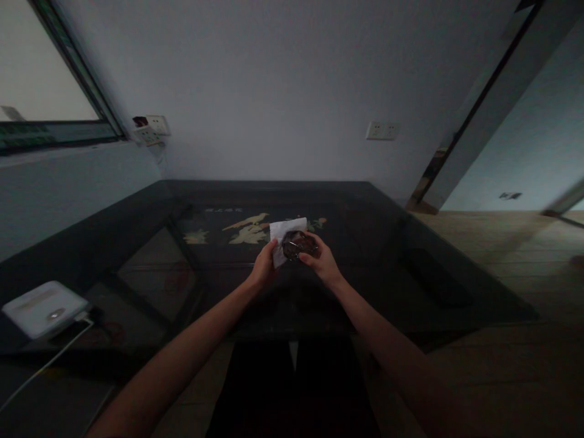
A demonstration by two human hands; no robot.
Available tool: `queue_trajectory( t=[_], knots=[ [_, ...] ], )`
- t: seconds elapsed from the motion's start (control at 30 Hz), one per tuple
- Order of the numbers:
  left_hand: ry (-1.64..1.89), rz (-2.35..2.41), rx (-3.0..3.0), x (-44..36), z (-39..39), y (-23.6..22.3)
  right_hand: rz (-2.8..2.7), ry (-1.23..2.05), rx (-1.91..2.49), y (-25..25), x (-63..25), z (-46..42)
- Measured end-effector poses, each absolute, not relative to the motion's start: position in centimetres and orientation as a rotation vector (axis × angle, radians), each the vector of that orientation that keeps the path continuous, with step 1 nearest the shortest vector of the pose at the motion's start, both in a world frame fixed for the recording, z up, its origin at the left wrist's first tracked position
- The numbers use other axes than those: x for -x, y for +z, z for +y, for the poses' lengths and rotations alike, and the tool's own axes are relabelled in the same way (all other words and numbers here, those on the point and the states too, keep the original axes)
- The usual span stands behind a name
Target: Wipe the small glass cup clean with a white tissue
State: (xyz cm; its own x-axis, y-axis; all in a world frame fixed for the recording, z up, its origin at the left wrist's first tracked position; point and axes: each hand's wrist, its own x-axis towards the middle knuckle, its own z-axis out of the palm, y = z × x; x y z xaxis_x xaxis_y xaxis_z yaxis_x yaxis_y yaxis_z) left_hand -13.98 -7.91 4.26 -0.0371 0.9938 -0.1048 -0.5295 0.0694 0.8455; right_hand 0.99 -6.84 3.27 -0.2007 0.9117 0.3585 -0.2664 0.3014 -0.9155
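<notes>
Showing glossy and dark brown, a round object [300,244] is held in the curled fingers of the right hand [325,261]. A white paper [279,230] is pinched by the left hand [264,263] and is partly overlapped by the object. The hands are set slightly apart, each closed on its own item, over a black table [365,222]. Any print on the paper or object cannot be made out. Just beyond the hands, a bird-and-flower picture [249,232] is seen in the table, headed by pale characters [223,210] too blurred to be read with certainty. Well left of the hands, a white box [43,304] is placed, with a cable [50,363] attached; its oval mark [55,314] is illegible. Right of the hands, a dark slab [435,280] is laid.
</notes>
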Motion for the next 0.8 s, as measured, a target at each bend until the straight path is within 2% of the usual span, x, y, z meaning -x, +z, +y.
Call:
queue_trajectory(
  t=[0.13,0.33,0.43,0.6,0.8],
  knots=[
    [1.437,0.858,-0.755,13.7,-7.8,3.5,-1.260,1.169,0.749,2.5,-0.9,-6.1],
    [1.483,0.869,-1.452,14.3,-8.4,2.5,-1.211,1.147,0.819,1.8,-0.9,-5.7],
    [1.509,0.861,-1.592,14.5,-8.6,2.9,-1.234,1.165,0.808,1.8,-0.7,-5.9],
    [1.491,0.932,-1.449,14.7,-8.0,3.1,-1.322,1.197,0.769,2.2,-0.7,-6.5],
    [1.463,0.962,-0.870,14.3,-7.0,2.9,-1.355,1.245,0.702,2.7,-0.9,-6.6]
  ],
)
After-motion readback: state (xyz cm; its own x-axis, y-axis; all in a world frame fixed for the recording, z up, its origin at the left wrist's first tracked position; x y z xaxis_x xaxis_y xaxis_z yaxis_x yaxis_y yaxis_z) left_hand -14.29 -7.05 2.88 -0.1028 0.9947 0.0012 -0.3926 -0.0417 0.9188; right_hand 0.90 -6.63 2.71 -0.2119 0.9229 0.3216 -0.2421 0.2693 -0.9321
